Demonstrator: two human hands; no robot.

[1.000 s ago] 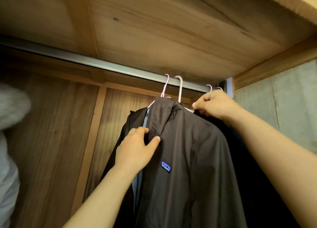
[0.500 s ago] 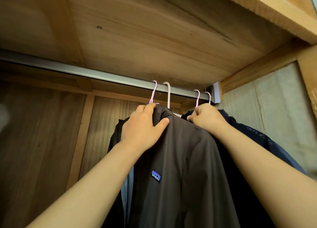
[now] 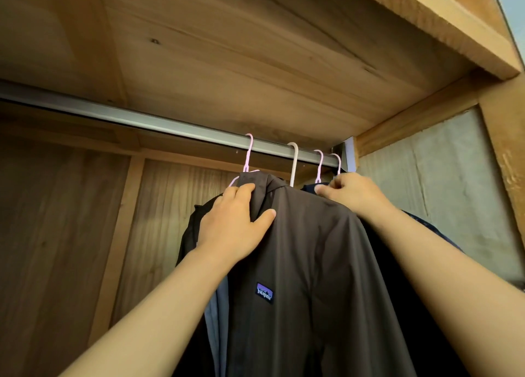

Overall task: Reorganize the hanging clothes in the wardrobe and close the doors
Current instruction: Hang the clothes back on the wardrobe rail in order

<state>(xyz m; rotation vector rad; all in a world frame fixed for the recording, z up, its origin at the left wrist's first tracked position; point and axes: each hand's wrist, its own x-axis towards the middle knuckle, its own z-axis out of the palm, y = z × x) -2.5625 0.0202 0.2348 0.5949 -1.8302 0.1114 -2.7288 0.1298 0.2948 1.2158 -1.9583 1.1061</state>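
Both hands are now sitting higher on the dark jacket (image 3: 312, 263) than before. Left hand (image 3: 235, 223) is gripping its collar, just under the pink hanger (image 3: 248, 155); right hand (image 3: 352, 192) is pinching fabric at the shoulder. Below the left hand, a chest label (image 3: 265, 293) is reading "patagonia".

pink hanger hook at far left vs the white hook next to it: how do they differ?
The pink hook is thin, the white hook clearly thicker. The pink one sits further left on the metal rail, above the left hand; the white one rises behind the dark jacket collar, nearer the right hand. Shared: both hang over the same rail, upright.
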